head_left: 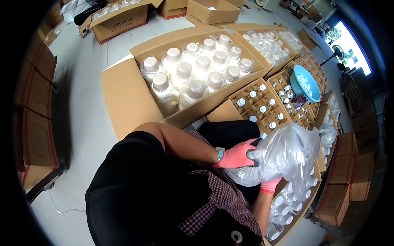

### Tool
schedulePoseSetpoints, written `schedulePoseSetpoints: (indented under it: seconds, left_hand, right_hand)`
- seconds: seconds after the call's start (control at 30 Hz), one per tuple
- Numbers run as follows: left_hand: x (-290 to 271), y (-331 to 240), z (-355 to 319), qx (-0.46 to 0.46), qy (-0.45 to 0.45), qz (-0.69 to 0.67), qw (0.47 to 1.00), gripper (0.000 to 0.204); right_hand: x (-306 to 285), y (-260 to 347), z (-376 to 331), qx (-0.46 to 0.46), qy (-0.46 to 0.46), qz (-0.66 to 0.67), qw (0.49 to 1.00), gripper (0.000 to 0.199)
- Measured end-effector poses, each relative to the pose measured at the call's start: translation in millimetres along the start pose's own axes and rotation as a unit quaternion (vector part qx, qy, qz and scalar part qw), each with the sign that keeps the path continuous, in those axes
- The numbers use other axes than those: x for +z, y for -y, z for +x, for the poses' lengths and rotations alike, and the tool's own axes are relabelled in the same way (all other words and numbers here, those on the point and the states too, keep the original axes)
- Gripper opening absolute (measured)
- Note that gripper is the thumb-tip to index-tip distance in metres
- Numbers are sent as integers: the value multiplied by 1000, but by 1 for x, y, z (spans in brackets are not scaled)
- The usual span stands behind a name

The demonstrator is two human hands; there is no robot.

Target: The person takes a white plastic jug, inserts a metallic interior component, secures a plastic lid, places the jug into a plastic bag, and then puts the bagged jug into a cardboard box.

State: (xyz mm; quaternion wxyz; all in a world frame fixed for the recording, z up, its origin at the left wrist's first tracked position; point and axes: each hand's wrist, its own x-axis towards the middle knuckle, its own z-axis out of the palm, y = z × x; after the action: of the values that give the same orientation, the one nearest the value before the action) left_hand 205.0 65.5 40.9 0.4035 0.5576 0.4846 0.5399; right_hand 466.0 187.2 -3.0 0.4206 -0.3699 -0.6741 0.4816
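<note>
I hold a large crumpled clear plastic bag (287, 149) in front of me, above the open boxes on my right. My left hand (238, 154), in a pink glove with dark fingertips, grips its near side, fingers closed on the plastic. From below, my right hand (271, 185), also in a pink glove, holds the bag; its fingers are hidden behind the plastic. A whitish shape shows inside, too blurred by the folds to name. Under the bag, an open carton (303, 201) holds several white-capped bottles (282, 209) in plastic.
A big open carton (117, 96) of plastic-wrapped white bottles (183, 71) stands ahead. Beyond my knees, a divided carton (234, 85) holds white-capped bottles. A blue basin (314, 95) with white pieces rests on cartons, beside a phone (299, 101). Stacked boxes (39, 143) line the left.
</note>
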Motion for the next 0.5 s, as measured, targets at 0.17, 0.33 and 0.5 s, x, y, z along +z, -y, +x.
schedulePoseSetpoints:
  seconds: [0.17,0.33,0.5]
  left_hand:
    - [-76,-7,26,-136,-86,-379,911,30]
    - [-157,15,-9,-5,-163,-587,793,36]
    - [-192,2,-22,49,-155,-625,763,45]
  right_hand:
    - [51,50,23,-94,73,-170,978,59]
    - [121,130,49,32,245,20,969,73]
    - [186,141,75,121,134,197,964,59]
